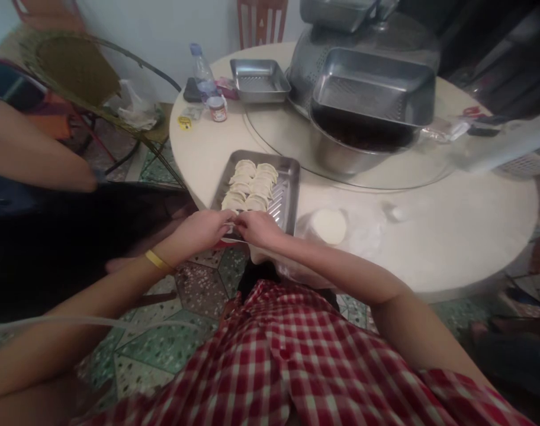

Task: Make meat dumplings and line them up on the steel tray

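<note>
Both hands joined over the near edge of the tray (289, 198): left hand (203, 228) and right hand (260, 228), fingertip to fingertip. Fingers of both bent and closed together, pinching a small pale piece (233, 224) between them; no gap to see between thumb and fingers on either side. On the left wrist, a yellow band (157, 259).

The pale piece almost fully covered by the fingertips, only a thin light strip showing; not possible to tell its shape, or whether filled. Near edge of the tray hidden behind the hands. Far things on the table (452, 236) a little blurred. At the left border, another person's arm (34, 163), cut off by the frame, its hand blurred.

On the left part of the tray, folded dumplings (252, 183) in two short rows, whitish and smooth, touching each other; the right part bare, ribbed metal. Just beside the tray on the right, one flat round wrapper (328, 226) lying on the table. Farther back, a steel bowl (341, 157) under a perforated pan (372, 89).
</note>
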Action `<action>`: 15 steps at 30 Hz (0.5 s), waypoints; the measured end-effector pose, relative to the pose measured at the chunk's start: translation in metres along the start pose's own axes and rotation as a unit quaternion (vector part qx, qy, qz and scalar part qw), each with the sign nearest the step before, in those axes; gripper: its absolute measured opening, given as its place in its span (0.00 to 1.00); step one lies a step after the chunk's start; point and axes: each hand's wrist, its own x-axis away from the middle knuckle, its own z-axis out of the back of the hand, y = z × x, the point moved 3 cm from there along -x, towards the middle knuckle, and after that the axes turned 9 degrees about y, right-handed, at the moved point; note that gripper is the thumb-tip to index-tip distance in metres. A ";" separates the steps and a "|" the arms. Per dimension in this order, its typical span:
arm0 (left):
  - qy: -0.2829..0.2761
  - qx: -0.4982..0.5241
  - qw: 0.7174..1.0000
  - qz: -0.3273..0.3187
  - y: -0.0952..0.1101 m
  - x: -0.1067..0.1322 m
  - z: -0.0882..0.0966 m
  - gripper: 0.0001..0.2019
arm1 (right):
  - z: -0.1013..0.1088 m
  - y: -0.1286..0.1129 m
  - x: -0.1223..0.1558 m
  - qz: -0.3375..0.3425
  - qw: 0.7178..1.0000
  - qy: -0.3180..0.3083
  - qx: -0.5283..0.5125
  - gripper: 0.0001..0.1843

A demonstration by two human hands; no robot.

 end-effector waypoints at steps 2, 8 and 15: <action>0.009 -0.055 0.998 -0.029 0.001 0.000 0.004 0.16 | -0.001 0.000 0.000 0.000 1.000 -0.005 0.004 0.17; 0.013 -0.133 0.989 -0.068 -0.002 -0.001 0.011 0.12 | -0.003 -0.002 -0.003 -0.012 1.000 -0.025 0.015 0.17; -0.004 -0.177 0.983 -0.057 0.000 -0.004 0.014 0.14 | -0.002 -0.004 -0.006 -0.018 0.999 -0.044 0.024 0.17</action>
